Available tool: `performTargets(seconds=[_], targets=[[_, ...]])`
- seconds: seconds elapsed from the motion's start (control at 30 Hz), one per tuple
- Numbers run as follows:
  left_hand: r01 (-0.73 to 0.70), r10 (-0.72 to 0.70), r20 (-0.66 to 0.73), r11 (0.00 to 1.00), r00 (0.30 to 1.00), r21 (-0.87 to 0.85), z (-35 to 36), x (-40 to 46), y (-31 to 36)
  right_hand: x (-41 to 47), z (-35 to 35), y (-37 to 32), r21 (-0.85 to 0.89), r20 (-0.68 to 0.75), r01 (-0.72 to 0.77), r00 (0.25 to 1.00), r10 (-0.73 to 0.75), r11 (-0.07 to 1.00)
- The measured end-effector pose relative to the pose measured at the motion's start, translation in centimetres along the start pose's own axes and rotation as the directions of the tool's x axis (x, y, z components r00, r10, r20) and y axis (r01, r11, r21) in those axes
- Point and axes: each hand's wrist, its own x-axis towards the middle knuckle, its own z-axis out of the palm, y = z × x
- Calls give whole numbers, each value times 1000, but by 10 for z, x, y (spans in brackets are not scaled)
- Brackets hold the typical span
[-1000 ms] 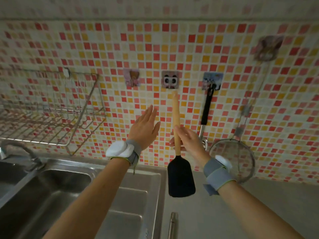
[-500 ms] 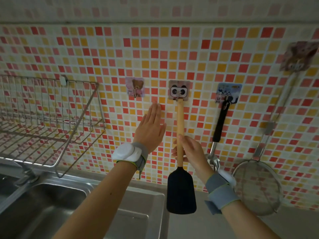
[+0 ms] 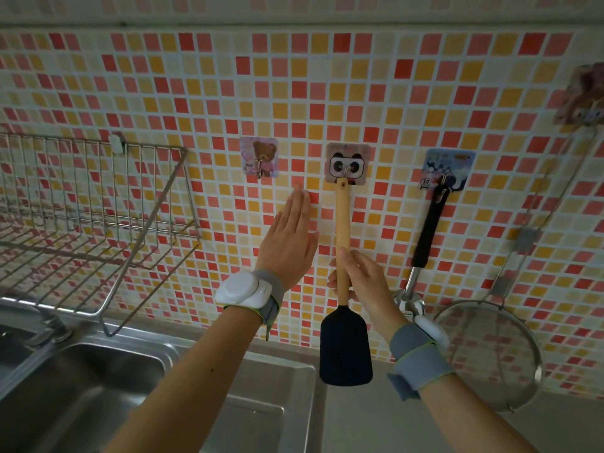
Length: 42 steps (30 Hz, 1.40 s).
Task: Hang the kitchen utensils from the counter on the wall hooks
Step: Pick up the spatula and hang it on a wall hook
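A spatula (image 3: 343,223) with a wooden handle and black head hangs upright against the tiled wall, its top end at the panda hook (image 3: 347,163). My right hand (image 3: 362,282) grips the lower part of the wooden handle. My left hand (image 3: 289,238) is flat and open against the tiles, just left of the handle. The bear hook (image 3: 260,156) to the left carries nothing. A black-handled utensil (image 3: 428,230) hangs from the blue hook (image 3: 446,168). A mesh strainer (image 3: 487,351) hangs from the far right hook (image 3: 583,99).
A wire dish rack (image 3: 98,220) is fixed to the wall at left. Below it lie a steel sink (image 3: 137,387) and a tap (image 3: 49,328). The grey counter (image 3: 366,420) runs beneath the hanging utensils.
My right hand has lifted the spatula until its handle tip reached the panda hook. My left hand rose along the wall and lies flat on the tiles. The view moved closer to the wall.
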Motion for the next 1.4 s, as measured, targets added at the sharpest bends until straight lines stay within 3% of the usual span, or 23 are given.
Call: performTargets(seconds=[0.17, 0.3, 0.43, 0.53, 0.6, 0.77, 0.87, 1.0, 1.07, 1.23, 1.4], targets=[[-1, 1, -15, 1000, 1000, -2, 5, 0, -3, 22, -3, 2, -190, 40, 57, 998, -50, 980], [-4, 4, -14, 1000, 1000, -4, 7, 0, -3, 34, -8, -3, -467, 52, 116, 993, -103, 876], [21, -21, 14, 1000, 1000, 15, 2, -2, 1, 29, -4, -15, -698, 45, 95, 995, -88, 710], [31, -32, 46, 999, 998, 28, -11, -7, 7, 16, 3, -24, -869, 43, 42, 999, -9, 493], [46, -48, 62, 999, 997, 25, -22, -7, 11, 7, 4, -28, -865, 71, 44, 997, 35, 499], [92, -86, 86, 993, 993, -71, -59, -39, 34, -35, 2, -38, -765, 100, 80, 995, -5, 639], [132, -119, 93, 979, 989, -153, -73, -85, 51, -76, 4, -31, -702, 116, 34, 991, 66, 711], [169, -141, 142, 961, 980, -217, -67, -142, 70, -129, 8, 2, -704, 222, 86, 970, 103, 705], [201, -155, 198, 950, 968, -239, -57, -175, 78, -159, 9, 22, -702, 221, 44, 962, 158, 711], [305, -196, 388, 921, 901, -242, -21, -271, 86, -225, 18, 73, -717, 126, -148, 933, 336, 681], [437, -258, 576, 878, 776, -196, 6, -351, 81, -275, 25, 119, -764, 28, -259, 902, 430, 591]])
